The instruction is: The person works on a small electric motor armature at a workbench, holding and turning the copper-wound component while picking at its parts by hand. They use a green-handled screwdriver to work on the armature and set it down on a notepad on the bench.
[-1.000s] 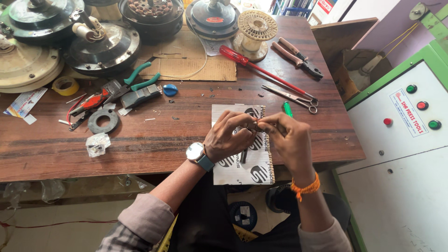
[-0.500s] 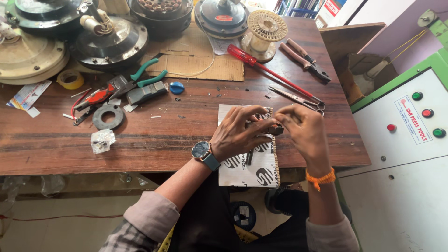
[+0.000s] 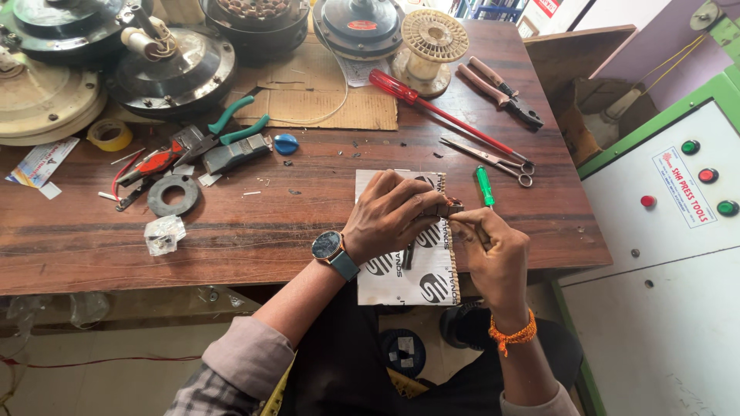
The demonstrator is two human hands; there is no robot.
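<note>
Both my hands meet over a white printed sheet (image 3: 408,281) that lies at the front edge of the wooden workbench (image 3: 254,231). My left hand (image 3: 389,216), with a watch on its wrist, pinches a small brown-copper part (image 3: 449,207) from the left. My right hand (image 3: 493,250), with an orange thread on its wrist, holds the same part from the right with its fingertips. The fingers hide most of the part, so its shape is unclear. A green-handled screwdriver (image 3: 483,185) lies just beyond my right hand.
A red-handled screwdriver (image 3: 401,86), pliers (image 3: 501,88), scissors (image 3: 489,158) and a wire spool (image 3: 430,38) lie at the back right. Fan motor housings (image 3: 173,73), cardboard (image 3: 324,100), green-handled pliers (image 3: 231,123), a black ring (image 3: 173,195) and a tape roll (image 3: 109,135) fill the left. A push-button control cabinet (image 3: 678,200) stands at the right.
My hands stay together over the white sheet, working the small part between the fingertips. The view has shifted a little; the tools on the bench have not moved.
</note>
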